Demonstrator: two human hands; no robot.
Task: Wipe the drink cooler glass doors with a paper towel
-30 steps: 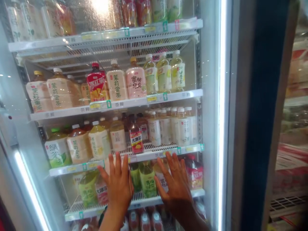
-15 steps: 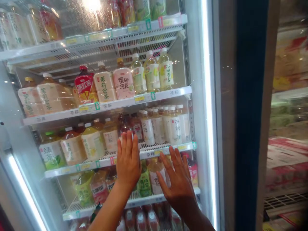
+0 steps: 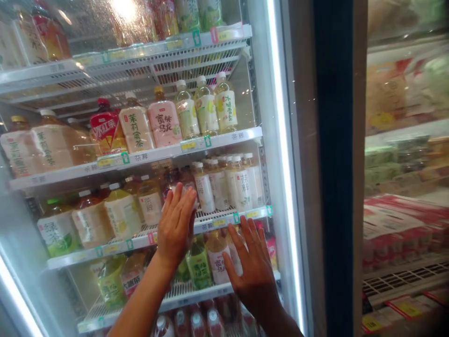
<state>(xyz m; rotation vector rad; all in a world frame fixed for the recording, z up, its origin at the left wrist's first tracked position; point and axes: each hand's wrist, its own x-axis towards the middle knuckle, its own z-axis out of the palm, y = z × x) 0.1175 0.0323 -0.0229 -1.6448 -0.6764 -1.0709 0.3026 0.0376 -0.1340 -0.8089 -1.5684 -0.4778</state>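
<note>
A tall, white-lit refrigerated cabinet (image 3: 242,89) fills most of the view, its transparent glass front (image 3: 129,21) fogged near the top and lying directly before both hands. Beyond a dark blue vertical pillar (image 3: 333,164) stands a blurred white shelf unit (image 3: 409,133) of packaged goods. Behind the glass, a white wire shelf (image 3: 112,247) bears slim white-labelled bottles (image 3: 242,185); green-labelled bottles (image 3: 199,264) stand one level below. The left hand (image 3: 173,234) partly hides a dark bottle (image 3: 170,180); its fingers are straight and close together, and whether they grip anything cannot be told. The right hand (image 3: 250,260) is spread flat, well apart from the left; contact with the glass is unclear.

Compared with one second ago, the left hand is higher, its fingertips now above the shelf edge, and the cabinet sits further left in view. Room remains between the hands, and between the right hand and a bright vertical light strip (image 3: 286,159).
</note>
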